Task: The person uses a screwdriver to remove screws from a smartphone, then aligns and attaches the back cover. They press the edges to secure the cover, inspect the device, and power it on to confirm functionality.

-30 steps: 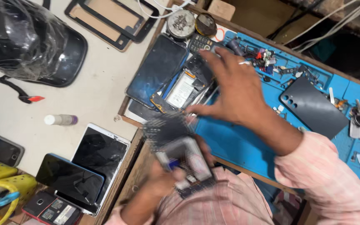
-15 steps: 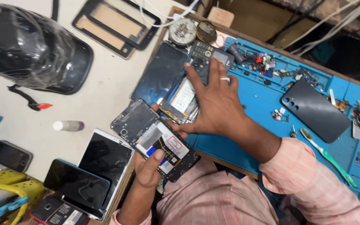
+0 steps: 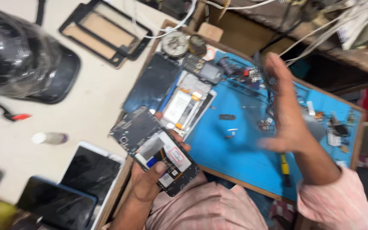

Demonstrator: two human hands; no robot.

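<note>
Already stripped of its back cover, the opened phone (image 3: pixel 163 159) sits gripped in the left hand (image 3: pixel 148 183) at the near edge of the blue mat (image 3: pixel 231 162), while the right hand (image 3: pixel 288 115), blurred, hovers spread and empty farther right, reassembly undone.

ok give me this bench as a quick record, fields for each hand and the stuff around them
left hand: grips an opened phone with its insides showing, a loose dark back cover against it
right hand: raised over the blue mat, fingers spread, empty, blurred
on mat: another opened phone, small parts
left of mat: dark tablets, small bottle, wrapped helmet
</note>
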